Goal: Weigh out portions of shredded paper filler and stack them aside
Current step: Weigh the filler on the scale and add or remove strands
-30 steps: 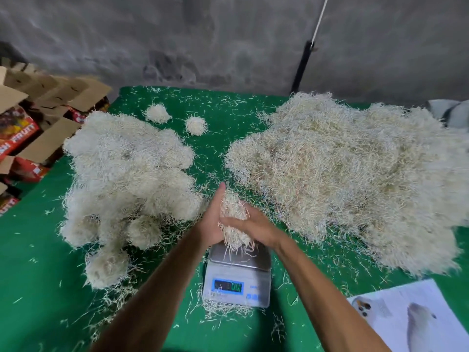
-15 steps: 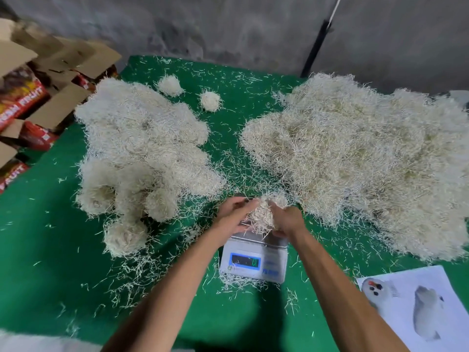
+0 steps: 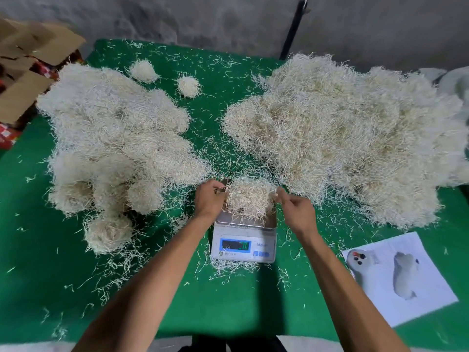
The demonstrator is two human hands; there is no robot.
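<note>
While a portion of shredded paper filler (image 3: 247, 196) rests on the platform of the digital scale (image 3: 243, 241), it is flanked by both hands. The left hand (image 3: 209, 199) is placed against the left side of the portion, its fingers curled and pinching a few strands at the upper left edge. The right hand (image 3: 295, 208) is held at the right side, with thumb and forefinger pinched on strands at the portion's upper right edge. The scale is positioned at the near centre of the green bench (image 3: 38, 250), and its lit display faces the near edge; the reading cannot be made out.

A stack of weighed, rounded portions (image 3: 114, 148) is located on the left half of the bench, just beside the left hand. Two small separate balls (image 3: 144, 71) are set at the far side, apart from that stack. The large loose pile of unweighed filler (image 3: 342, 138) occupies the right half of the bench, and its near-left fringe reaches close to the scale. Loose strands are scattered across the bench, densest around the scale and between the two masses.

A printed sheet of paper (image 3: 398, 278) showing two white figures is laid flat at the near right. Cardboard boxes (image 3: 28, 69) are seen beyond the far left edge of the bench. A dark pole (image 3: 291, 31) stands against the grey wall behind it.
</note>
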